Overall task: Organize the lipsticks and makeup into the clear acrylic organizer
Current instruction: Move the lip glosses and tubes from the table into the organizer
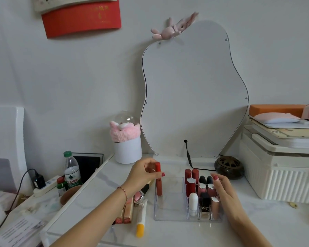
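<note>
A clear acrylic organizer [169, 213] sits on the white tabletop in front of me. Its right-hand slots hold several upright lipsticks [191, 182] and a white tube [193, 204]. My left hand [143, 173] grips a long red lip gloss tube [158, 179] upright, its base down inside the organizer's large left compartment. Resting against the organizer's right side, my right hand [225, 191] has its fingers spread and touches the lipsticks there. Left of the organizer lie a white tube with a yellow cap [141, 218], two rose-gold boxes [125, 213], a pink compact [138, 196] and a black-tipped stick [146, 188].
A wavy mirror [194, 90] leans on the wall behind. A white pot with a pink plush [127, 143], a dark round burner [228, 166] and a cable stand at the back. A white box stack [278, 157] fills the right. Water bottle [72, 168] and power strip sit left.
</note>
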